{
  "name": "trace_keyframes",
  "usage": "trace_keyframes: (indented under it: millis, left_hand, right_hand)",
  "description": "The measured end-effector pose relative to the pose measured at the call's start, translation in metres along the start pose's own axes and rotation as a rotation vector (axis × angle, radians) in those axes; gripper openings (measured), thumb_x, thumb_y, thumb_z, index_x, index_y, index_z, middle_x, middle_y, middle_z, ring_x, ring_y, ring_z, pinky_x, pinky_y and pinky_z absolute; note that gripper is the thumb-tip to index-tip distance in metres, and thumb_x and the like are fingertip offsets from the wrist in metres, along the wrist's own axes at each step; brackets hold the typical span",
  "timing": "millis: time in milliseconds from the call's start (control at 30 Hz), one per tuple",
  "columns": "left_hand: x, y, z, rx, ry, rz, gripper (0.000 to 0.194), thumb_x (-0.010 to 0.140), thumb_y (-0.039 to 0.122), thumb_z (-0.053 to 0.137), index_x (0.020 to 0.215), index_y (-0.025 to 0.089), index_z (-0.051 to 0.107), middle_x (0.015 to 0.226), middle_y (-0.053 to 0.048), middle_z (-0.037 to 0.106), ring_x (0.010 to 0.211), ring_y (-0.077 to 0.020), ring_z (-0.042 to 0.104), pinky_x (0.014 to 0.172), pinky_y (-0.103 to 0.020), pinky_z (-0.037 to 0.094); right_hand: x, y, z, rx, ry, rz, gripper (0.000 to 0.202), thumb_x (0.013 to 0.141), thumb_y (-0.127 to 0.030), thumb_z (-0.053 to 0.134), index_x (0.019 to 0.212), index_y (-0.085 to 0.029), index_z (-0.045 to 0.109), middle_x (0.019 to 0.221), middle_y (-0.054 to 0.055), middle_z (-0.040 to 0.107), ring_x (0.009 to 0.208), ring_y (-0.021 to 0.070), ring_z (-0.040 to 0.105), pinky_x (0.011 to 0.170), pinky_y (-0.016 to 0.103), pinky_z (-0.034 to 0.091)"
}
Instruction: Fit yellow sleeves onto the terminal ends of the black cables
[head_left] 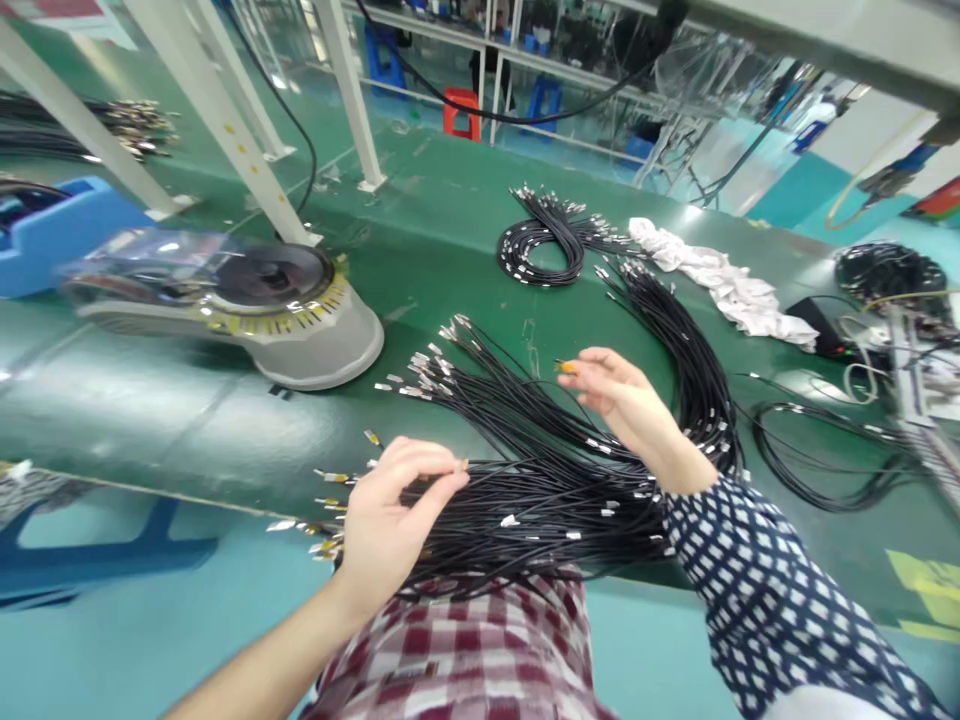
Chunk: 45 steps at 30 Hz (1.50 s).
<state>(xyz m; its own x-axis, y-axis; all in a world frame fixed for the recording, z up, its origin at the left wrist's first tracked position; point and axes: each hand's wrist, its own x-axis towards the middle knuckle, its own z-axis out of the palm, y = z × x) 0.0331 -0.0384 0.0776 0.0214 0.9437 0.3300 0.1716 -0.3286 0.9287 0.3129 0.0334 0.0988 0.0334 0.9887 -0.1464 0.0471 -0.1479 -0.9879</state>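
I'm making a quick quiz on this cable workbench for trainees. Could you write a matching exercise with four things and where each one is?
Things:
1. left hand
2. right hand
3. white cloth
4. tape dispenser

Places:
A. crumpled at the far right of the green table
B. pinching a small orange piece above the cables
C. at the left, beside a white frame leg
D. gripping the black cable bundle at the near edge

Pairs: 1-D, 2-B, 3-A, 4-C

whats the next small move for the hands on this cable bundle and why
Probably draw the right hand away from the bundle of black cables to free one cable. Its fingers pinch a small orange-tipped end raised above the green table, while the left hand grips the bundle near its metal terminals, steadying it.
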Motion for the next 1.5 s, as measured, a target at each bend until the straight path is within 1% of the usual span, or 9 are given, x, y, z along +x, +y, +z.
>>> trace_keyframes:
  millis: [33, 100, 200, 267, 333, 500, 767, 1100, 1500]
  left_hand:
    - [0.002, 0.001, -0.001, -0.039, 0.007, -0.087, 0.006, 0.079, 0.018, 0.073, 0.073, 0.018, 0.071, 0.071, -0.003, 0.072, 0.064, -0.0146, 0.065, 0.061, -0.027, 0.055]
    - [0.004, 0.002, -0.003, -0.167, -0.007, -0.292, 0.009, 0.080, 0.022, 0.073, 0.075, 0.016, 0.071, 0.066, -0.003, 0.072, 0.052, -0.0120, 0.061, 0.051, -0.024, 0.053]
    - [0.005, 0.003, -0.007, -0.380, -0.033, -0.482, 0.016, 0.081, 0.026, 0.073, 0.090, 0.013, 0.068, 0.064, -0.004, 0.072, 0.046, -0.0106, 0.059, 0.046, -0.022, 0.051]
    - [0.003, 0.002, -0.011, -0.466, -0.022, -0.519, 0.030, 0.081, 0.026, 0.074, 0.106, 0.014, 0.063, 0.065, -0.003, 0.072, 0.046, -0.0114, 0.061, 0.047, -0.022, 0.052]
    - [0.001, -0.001, -0.016, -0.506, -0.013, -0.535, 0.039, 0.081, 0.027, 0.074, 0.114, 0.015, 0.059, 0.066, -0.002, 0.073, 0.046, -0.0125, 0.063, 0.047, -0.023, 0.054]
    - [-0.004, -0.010, -0.027, -0.546, 0.001, -0.537, 0.038, 0.080, 0.028, 0.075, 0.114, 0.015, 0.063, 0.068, -0.003, 0.073, 0.047, -0.0141, 0.065, 0.048, -0.026, 0.057]
    - [-0.004, -0.017, -0.032, -0.598, -0.002, -0.547, 0.038, 0.080, 0.027, 0.076, 0.115, 0.015, 0.064, 0.068, -0.003, 0.073, 0.048, -0.0152, 0.067, 0.048, -0.026, 0.057]
    - [-0.002, -0.016, -0.031, -0.615, -0.005, -0.565, 0.037, 0.080, 0.027, 0.076, 0.113, 0.015, 0.065, 0.067, -0.002, 0.072, 0.048, -0.0148, 0.066, 0.047, -0.026, 0.057]
    - [-0.003, -0.016, -0.032, -0.601, -0.012, -0.554, 0.034, 0.081, 0.025, 0.076, 0.112, 0.016, 0.065, 0.068, -0.002, 0.073, 0.049, -0.0141, 0.066, 0.049, -0.026, 0.057]
  right_hand:
    - [-0.008, -0.003, 0.015, 0.151, -0.061, 0.086, 0.036, 0.075, -0.036, 0.078, 0.103, -0.023, 0.060, 0.110, 0.005, 0.070, 0.096, 0.0168, 0.070, 0.069, 0.022, 0.052]
    - [-0.022, -0.006, 0.044, 0.314, -0.143, 0.201, 0.037, 0.067, -0.029, 0.085, 0.096, -0.022, 0.063, 0.100, 0.002, 0.072, 0.090, 0.0142, 0.070, 0.067, 0.020, 0.049]
    - [-0.033, -0.003, 0.084, 0.394, -0.232, 0.228, 0.035, 0.062, -0.024, 0.088, 0.088, -0.020, 0.065, 0.084, -0.001, 0.071, 0.079, 0.0110, 0.067, 0.069, 0.020, 0.048]
    - [-0.035, 0.001, 0.106, 0.415, -0.270, 0.200, 0.033, 0.062, -0.023, 0.088, 0.083, -0.020, 0.064, 0.079, -0.003, 0.070, 0.074, 0.0102, 0.065, 0.072, 0.022, 0.049]
    - [-0.035, 0.005, 0.125, 0.425, -0.299, 0.191, 0.031, 0.063, -0.023, 0.088, 0.080, -0.020, 0.062, 0.077, -0.003, 0.069, 0.072, 0.0099, 0.063, 0.074, 0.024, 0.050]
    - [-0.037, 0.007, 0.153, 0.435, -0.365, 0.213, 0.029, 0.067, -0.024, 0.086, 0.079, -0.020, 0.060, 0.075, -0.004, 0.069, 0.066, 0.0091, 0.061, 0.070, 0.024, 0.049]
    - [-0.037, 0.011, 0.164, 0.405, -0.343, 0.225, 0.031, 0.065, -0.024, 0.086, 0.078, -0.021, 0.058, 0.070, -0.006, 0.066, 0.059, 0.0091, 0.059, 0.065, 0.025, 0.049]
    - [-0.037, 0.011, 0.165, 0.399, -0.365, 0.223, 0.033, 0.067, -0.028, 0.086, 0.079, -0.021, 0.056, 0.068, -0.005, 0.065, 0.054, 0.0096, 0.057, 0.061, 0.027, 0.049]
    - [-0.038, 0.015, 0.165, 0.423, -0.355, 0.227, 0.028, 0.070, -0.025, 0.084, 0.077, -0.020, 0.057, 0.069, -0.005, 0.065, 0.055, 0.0085, 0.057, 0.059, 0.025, 0.047]
